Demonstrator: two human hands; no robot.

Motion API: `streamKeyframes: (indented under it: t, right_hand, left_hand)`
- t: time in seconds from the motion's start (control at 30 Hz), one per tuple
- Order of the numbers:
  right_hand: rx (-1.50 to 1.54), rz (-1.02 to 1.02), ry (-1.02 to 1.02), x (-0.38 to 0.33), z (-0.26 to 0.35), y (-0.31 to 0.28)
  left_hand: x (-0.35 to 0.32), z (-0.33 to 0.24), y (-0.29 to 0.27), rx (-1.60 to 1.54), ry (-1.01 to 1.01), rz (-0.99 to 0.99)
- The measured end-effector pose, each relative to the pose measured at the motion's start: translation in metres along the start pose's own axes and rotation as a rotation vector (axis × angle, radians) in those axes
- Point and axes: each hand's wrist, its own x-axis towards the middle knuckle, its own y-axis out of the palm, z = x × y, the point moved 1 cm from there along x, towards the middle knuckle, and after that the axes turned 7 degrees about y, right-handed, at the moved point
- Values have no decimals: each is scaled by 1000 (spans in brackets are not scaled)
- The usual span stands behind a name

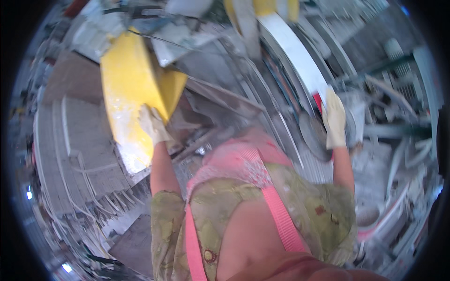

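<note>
My left hand [152, 124], in a pale cream glove, rests on the face of a large yellow sheet-like piece [126, 79] with worn white patches. Its fingers are stretched out and slightly apart. On the other side, my right hand [334, 119] wears a matching glove, its fingers straight and pointing away from me. It lies against the near end of a long curved white strip [295, 49], beside a small red part [318, 101]. A dark round disc-like piece [313, 136] sits just left of that wrist. Motion blurs the picture somewhat.
Scrap surrounds me closely. Grey ribbed panels [89, 140] lie at left, and a brown board [70, 77] lies behind them. Metal strips [234, 70] run through the middle. More yellow pieces [265, 7] stand at the far edge. Mixed plastic and metal bits [375, 164] are heaped at right.
</note>
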Motion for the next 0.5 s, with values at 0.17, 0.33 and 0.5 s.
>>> streamKeyframes:
  t: [0.17,0.33,0.5]
  right_hand:
    - [-162,96,-137,29,17,17]
    - [-172,231,-95,42,19,28]
    - [-111,93,-126,61,18,46]
  left_hand:
    - [-4,-1,3,104,32,53]
    - [-2,-5,-2,56,7,29]
    - [-2,-7,-3,84,-21,47]
